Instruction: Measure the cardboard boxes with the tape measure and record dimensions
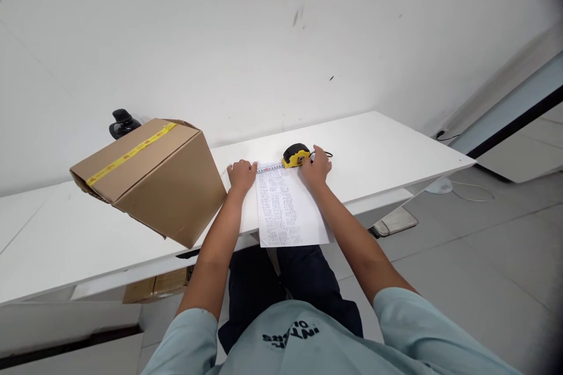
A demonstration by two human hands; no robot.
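Note:
A printed sheet of paper (288,208) lies on the white table (373,152), its near end hanging over the front edge. Along the sheet's far edge runs the blade of a yellow and black tape measure (295,155). My left hand (241,174) rests at the sheet's far left corner, fingers curled and pressing the end of the tape blade down. My right hand (315,167) sits just right of the tape measure case, fingers closed against it.
A brown cardboard box (153,179) sealed with yellow tape stands on the table to the left, close to my left forearm. A black object (123,123) is behind it by the wall. More cardboard (153,286) lies under the table. Cables and a flat device (396,221) are on the floor at right.

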